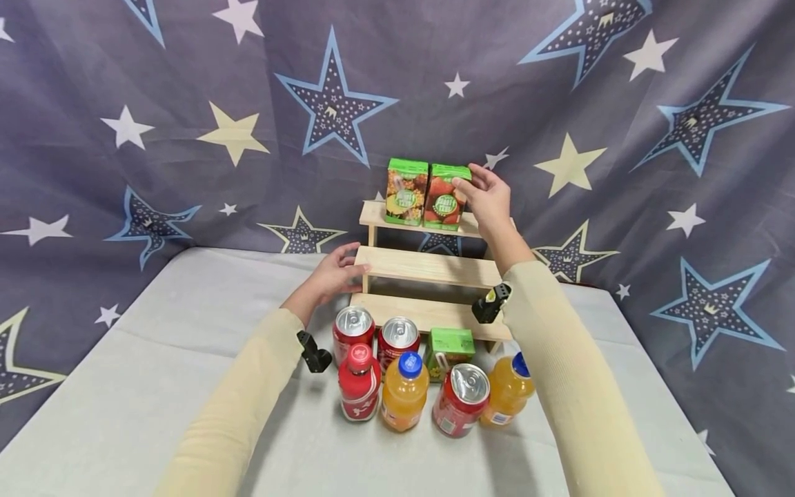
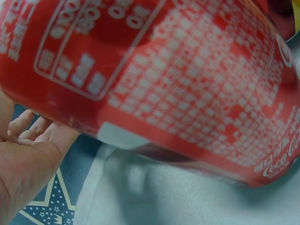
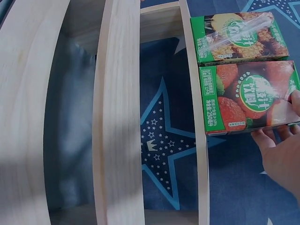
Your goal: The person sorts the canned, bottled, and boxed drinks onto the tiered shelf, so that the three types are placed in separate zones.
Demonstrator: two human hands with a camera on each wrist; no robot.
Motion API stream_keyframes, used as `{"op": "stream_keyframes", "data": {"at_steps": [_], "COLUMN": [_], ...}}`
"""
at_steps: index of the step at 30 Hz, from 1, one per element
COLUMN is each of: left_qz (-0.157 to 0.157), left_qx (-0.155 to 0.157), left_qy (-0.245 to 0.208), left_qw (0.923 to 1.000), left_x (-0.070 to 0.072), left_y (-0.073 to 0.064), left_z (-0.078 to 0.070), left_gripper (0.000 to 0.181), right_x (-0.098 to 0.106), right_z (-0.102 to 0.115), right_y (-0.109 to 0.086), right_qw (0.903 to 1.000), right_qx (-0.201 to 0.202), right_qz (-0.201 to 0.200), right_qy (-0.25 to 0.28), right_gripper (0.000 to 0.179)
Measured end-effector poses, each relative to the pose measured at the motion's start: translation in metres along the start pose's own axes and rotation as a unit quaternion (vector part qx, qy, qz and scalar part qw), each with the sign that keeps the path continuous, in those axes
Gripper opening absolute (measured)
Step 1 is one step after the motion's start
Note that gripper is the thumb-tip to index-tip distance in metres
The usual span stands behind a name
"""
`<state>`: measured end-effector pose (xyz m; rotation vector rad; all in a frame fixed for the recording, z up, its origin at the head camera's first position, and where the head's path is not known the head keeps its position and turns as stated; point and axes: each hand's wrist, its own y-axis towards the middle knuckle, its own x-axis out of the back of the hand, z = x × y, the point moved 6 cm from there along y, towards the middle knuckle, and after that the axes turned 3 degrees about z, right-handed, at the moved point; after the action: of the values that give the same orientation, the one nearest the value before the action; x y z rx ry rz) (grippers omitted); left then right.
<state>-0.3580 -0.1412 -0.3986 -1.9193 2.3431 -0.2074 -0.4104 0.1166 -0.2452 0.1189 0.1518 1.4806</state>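
Observation:
In the head view, my right hand [image 1: 487, 197] pinches a green-topped strawberry juice box [image 1: 442, 197] at its right side, thumb on the front. That carton stands on the top tier of a wooden step rack [image 1: 435, 267], beside a second juice box [image 1: 406, 193] with a pineapple picture. From the right wrist view, the fingers [image 3: 267, 140] curl around the strawberry box's side. My left hand [image 1: 332, 276] rests at the left end of the rack's middle tier, its fingers spread and loosely bent. A red Coca-Cola can [image 2: 187, 84] covers part of that hand in the left wrist view.
Before the rack stand red cans [image 1: 399, 335], a red bottle [image 1: 359, 386], blue-capped orange drink bottles [image 1: 405, 397], a green juice box [image 1: 450, 348] and a pinkish-red can [image 1: 461, 400]. A star-patterned curtain [image 1: 385, 90] hangs behind the white tabletop [image 1: 205, 310].

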Motion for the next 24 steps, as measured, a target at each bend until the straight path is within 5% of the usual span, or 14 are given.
{"op": "stream_keyframes", "data": {"at_steps": [12, 24], "left_qz": [-0.002, -0.001], "left_qx": [0.004, 0.007], "left_qy": [-0.005, 0.003], "left_qw": [1.0, 1.0], "left_x": [0.0, -0.001], "left_y": [0.0, -0.001], "left_z": [0.0, -0.001], "left_gripper": [0.069, 0.07], "right_x": [-0.003, 0.017], "right_z": [0.002, 0.006], "right_y": [-0.001, -0.007], "right_qw": [0.9997, 0.9916], "right_qx": [-0.006, -0.029], "right_qz": [0.023, 0.064], "right_qy": [-0.008, -0.109], "right_gripper": [0.056, 0.059]}}
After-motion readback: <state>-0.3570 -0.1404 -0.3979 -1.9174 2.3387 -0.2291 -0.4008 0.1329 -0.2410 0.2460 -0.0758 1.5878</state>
